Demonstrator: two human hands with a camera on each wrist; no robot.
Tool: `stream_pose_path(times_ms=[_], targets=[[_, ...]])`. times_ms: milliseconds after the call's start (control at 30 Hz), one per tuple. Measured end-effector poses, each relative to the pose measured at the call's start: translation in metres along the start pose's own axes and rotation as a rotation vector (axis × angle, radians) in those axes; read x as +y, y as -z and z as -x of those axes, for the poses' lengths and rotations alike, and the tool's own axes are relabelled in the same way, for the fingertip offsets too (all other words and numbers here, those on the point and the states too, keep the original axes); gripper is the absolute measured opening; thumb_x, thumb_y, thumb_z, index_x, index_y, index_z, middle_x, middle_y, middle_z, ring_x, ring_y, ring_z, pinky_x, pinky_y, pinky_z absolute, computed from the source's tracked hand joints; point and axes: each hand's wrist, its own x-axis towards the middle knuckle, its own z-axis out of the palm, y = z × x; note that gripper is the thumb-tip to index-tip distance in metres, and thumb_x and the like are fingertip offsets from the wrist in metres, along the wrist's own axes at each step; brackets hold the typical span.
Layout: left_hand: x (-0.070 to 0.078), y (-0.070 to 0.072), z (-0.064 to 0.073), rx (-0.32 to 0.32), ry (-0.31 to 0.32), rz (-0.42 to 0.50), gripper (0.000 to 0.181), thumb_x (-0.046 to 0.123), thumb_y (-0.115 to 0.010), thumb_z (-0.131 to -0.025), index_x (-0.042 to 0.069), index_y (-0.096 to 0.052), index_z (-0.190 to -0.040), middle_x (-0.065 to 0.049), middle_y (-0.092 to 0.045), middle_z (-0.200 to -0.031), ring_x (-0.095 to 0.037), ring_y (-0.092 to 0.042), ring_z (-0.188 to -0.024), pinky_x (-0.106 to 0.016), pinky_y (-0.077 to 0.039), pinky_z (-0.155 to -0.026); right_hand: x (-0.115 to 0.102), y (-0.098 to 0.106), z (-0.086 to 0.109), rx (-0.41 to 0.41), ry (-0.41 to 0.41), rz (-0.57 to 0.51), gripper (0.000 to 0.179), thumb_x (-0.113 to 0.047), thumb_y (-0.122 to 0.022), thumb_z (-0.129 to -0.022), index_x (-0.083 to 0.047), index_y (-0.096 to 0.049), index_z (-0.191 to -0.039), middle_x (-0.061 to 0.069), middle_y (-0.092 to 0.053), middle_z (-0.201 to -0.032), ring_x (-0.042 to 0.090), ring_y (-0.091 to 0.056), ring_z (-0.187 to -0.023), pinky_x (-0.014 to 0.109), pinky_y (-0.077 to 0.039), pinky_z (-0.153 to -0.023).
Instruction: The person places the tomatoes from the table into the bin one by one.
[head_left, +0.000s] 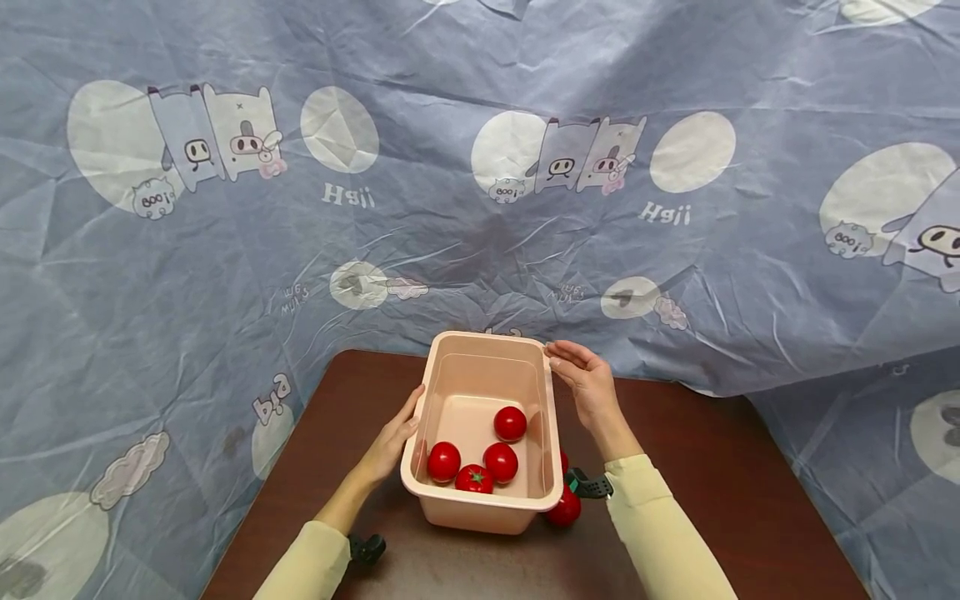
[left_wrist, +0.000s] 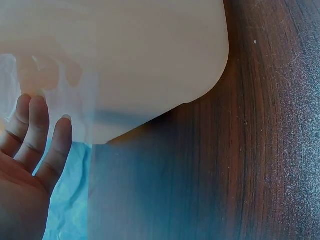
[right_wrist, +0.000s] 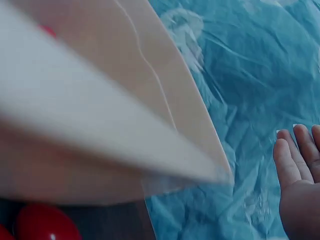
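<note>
A pale pink plastic bin (head_left: 491, 521) stands at the middle of the table in the head view, with several red tomatoes (head_left: 501, 462) inside, mostly at its near end. My left hand (head_left: 388, 446) lies along the bin's left side, its fingertips against the outer wall. In the left wrist view, the fingers (left_wrist: 61, 145) of that hand are only lightly bent at the wall. My right hand (head_left: 588, 387) is raised beside the far right corner. Its fingers are extended, and the right wrist view shows a gap between them and the bin's rim (right_wrist: 222, 172).
More tomatoes (head_left: 564, 508) lie on the table just right of the bin, partly hidden by it and by the right wrist's dark strap (head_left: 592, 485). Behind the brown table (head_left: 690, 500) hangs a blue printed cloth (head_left: 450, 233).
</note>
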Motion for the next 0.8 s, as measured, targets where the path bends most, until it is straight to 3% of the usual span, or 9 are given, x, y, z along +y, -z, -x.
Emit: stream_pose_path(times_ms=[167,433,567,800], targets=[[-0.001,0.0,0.0,-0.001,-0.005,0.004,0.057,0.013,-0.035,-0.103,0.007,-0.016,-0.156,-0.014,-0.017,-0.163,-0.033,-0.021,-0.146,-0.007,-0.023,-0.105,-0.002,0.029,0.007,0.011,0.054,-0.071,0.036,0.01,-0.064,-0.086,0.003,-0.06,-0.121,0.006,-0.074,-0.11,0.018,-0.069,-0.106,0.025,-0.054,-0.088],[-0.001,0.003,0.0,-0.01,-0.015,0.021,0.056,0.013,-0.034,-0.104,0.008,-0.015,-0.157,-0.014,-0.018,-0.163,-0.035,-0.023,-0.146,-0.009,-0.026,-0.105,0.018,0.073,0.027,0.022,0.09,-0.188,0.041,0.019,-0.054,-0.088,0.006,-0.056,-0.127,0.013,-0.071,-0.118,0.024,-0.067,-0.111,0.028,-0.054,-0.09],[-0.002,0.003,-0.002,-0.013,-0.017,0.026,0.057,0.014,-0.035,-0.104,0.009,-0.016,-0.157,-0.014,-0.019,-0.162,-0.035,-0.024,-0.145,-0.009,-0.027,-0.105,0.034,0.09,0.037,0.024,0.082,-0.153,0.044,0.018,-0.053,-0.088,0.005,-0.054,-0.13,0.018,-0.066,-0.126,0.025,-0.065,-0.115,0.028,-0.054,-0.09],[-0.002,0.002,0.0,-0.018,-0.005,0.027,0.057,0.014,-0.035,-0.104,0.009,-0.015,-0.157,-0.015,-0.018,-0.162,-0.034,-0.022,-0.146,-0.008,-0.025,-0.105,0.063,0.105,0.053,0.048,-0.025,0.022,0.05,0.008,-0.06,-0.089,0.005,-0.046,-0.137,0.026,-0.052,-0.14,0.021,-0.061,-0.12,0.024,-0.053,-0.09]])
